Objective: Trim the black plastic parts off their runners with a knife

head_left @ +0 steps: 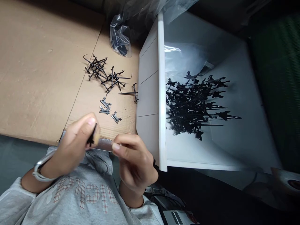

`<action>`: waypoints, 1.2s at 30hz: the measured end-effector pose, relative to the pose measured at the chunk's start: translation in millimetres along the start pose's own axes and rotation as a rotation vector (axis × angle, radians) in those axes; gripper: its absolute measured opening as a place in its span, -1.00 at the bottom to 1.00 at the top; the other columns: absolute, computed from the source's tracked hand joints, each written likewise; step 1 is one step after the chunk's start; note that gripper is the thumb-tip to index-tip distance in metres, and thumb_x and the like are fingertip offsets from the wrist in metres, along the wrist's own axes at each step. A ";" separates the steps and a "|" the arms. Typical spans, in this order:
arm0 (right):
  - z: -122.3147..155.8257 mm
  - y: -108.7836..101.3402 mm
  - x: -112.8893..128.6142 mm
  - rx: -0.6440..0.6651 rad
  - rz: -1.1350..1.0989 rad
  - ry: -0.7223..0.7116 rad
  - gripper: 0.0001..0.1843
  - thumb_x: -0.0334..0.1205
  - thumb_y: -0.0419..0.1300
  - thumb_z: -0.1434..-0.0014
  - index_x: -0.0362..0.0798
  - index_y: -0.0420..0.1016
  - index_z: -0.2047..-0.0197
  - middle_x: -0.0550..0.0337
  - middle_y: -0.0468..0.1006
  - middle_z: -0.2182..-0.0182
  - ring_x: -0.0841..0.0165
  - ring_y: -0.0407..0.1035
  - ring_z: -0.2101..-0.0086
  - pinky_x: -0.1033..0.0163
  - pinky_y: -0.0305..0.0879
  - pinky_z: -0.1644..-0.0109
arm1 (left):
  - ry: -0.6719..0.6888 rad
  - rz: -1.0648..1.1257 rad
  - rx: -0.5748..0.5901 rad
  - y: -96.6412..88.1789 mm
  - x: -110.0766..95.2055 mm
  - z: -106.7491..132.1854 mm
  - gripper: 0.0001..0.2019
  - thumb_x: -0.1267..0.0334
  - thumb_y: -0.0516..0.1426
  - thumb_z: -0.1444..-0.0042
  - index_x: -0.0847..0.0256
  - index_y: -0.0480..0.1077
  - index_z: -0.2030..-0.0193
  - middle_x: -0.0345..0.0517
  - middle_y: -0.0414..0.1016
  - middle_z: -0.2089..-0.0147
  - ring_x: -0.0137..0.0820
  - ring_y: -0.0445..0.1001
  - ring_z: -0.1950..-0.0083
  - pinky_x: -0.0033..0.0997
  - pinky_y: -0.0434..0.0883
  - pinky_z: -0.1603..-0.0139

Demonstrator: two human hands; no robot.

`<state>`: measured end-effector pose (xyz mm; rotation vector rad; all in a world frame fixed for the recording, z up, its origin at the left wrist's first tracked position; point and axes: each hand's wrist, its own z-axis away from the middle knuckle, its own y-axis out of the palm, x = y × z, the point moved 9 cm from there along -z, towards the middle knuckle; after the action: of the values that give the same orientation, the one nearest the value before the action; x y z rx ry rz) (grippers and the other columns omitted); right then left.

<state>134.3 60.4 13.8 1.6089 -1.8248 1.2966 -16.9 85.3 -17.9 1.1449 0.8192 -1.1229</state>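
Observation:
My left hand (78,142) is closed around a small black plastic part (91,137), its thumb pressed along the top. To its right, my right hand (136,159) holds thumb and forefinger pinched together; blur hides whatever lies between them. Just beyond my hands, small dark bracket-like clips (104,110) lie on the cardboard. Farther away is a loose pile of thin black rods with short crosspieces (97,67). One single rod with a crosspiece (134,92) rests by the bin's wall.
A white bin (162,93) stands on the right, holding a heap of black assembled pieces (189,103) and a clear plastic sheet (182,59). At the back sits a clear bag (120,37) with black parts inside. Cardboard (42,68) covers the worktable, its front edge near my body.

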 end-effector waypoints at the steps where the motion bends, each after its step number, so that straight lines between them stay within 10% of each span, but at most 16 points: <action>1: -4.1 -6.0 -0.5 -0.048 -0.040 0.014 -0.46 -0.51 0.09 -0.41 0.20 0.45 -0.31 0.20 0.59 0.13 0.39 0.49 0.25 0.27 0.47 0.24 | 0.014 -0.034 -0.053 -15.1 -0.8 -2.4 -0.55 -0.01 0.11 -0.48 0.13 0.25 0.45 -0.34 0.06 0.58 -0.47 -0.01 0.55 -0.45 0.10 0.55; 7: -22.2 -12.6 -34.5 -0.043 0.233 0.250 -0.71 -0.40 0.30 -0.35 0.09 0.54 -0.08 0.11 0.61 0.10 0.25 0.59 0.05 0.16 0.62 0.04 | -0.058 0.178 -0.276 -80.2 5.8 -7.5 -0.62 -0.03 0.34 -0.26 0.13 0.36 0.41 -0.34 0.12 0.56 -0.55 -0.07 0.58 -0.62 -0.09 0.67; 15: -20.0 4.7 -85.7 0.090 0.392 0.500 -0.77 -0.41 0.16 -0.33 0.01 0.54 0.01 -0.04 0.67 0.07 0.07 0.58 0.05 -0.05 0.57 -0.02 | -0.170 0.310 -0.173 -56.1 20.6 -13.9 -0.75 0.19 0.28 -0.17 0.16 0.30 0.40 -0.32 0.24 0.53 -0.55 0.10 0.57 -0.66 0.08 0.65; 20: -22.0 1.0 -85.1 0.056 0.296 0.518 -0.80 -0.36 0.21 -0.29 0.01 0.52 0.03 0.01 0.69 0.12 0.15 0.59 0.12 0.03 0.56 0.04 | 0.012 -0.559 -0.199 -60.0 10.2 -22.1 -0.81 0.08 0.14 -0.34 0.10 0.30 0.23 -0.10 0.48 0.29 -0.23 0.46 0.28 -0.21 0.47 0.19; 25: -28.2 -1.4 -67.5 0.012 0.096 0.445 -0.79 -0.25 0.28 -0.31 0.06 0.47 -0.01 0.17 0.65 0.22 0.29 0.60 0.16 0.16 0.60 0.07 | 0.157 -1.264 -0.163 -42.0 -3.2 -28.8 -0.79 0.23 0.01 -0.44 0.22 0.46 0.06 0.33 0.50 -0.22 0.21 0.38 -0.28 0.30 0.25 -0.28; 30: -32.1 3.8 -46.7 -0.083 -0.235 0.362 -0.70 -0.24 0.33 -0.30 0.09 0.45 -0.09 0.16 0.65 0.19 0.30 0.62 0.13 0.17 0.64 0.08 | 0.164 -0.682 0.035 -11.5 -3.7 -24.6 -0.67 0.05 0.06 -0.50 0.11 0.45 -0.24 0.09 0.53 -0.22 -0.06 0.46 -0.25 -0.04 0.37 -0.29; 36: -26.4 17.2 -35.4 -0.162 -0.490 0.394 -0.69 -0.32 0.32 -0.34 0.13 0.47 -0.11 0.15 0.67 0.13 0.31 0.65 0.18 0.18 0.66 0.13 | 0.203 -0.017 0.080 9.1 1.7 -15.2 -0.74 -0.03 0.19 -0.44 0.12 0.46 0.12 -0.16 0.53 0.16 -0.38 0.52 0.14 -0.44 0.47 0.07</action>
<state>120.7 100.7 -7.1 1.4618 -1.1735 1.1078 -7.0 99.8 -20.8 1.3362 0.9483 -1.0727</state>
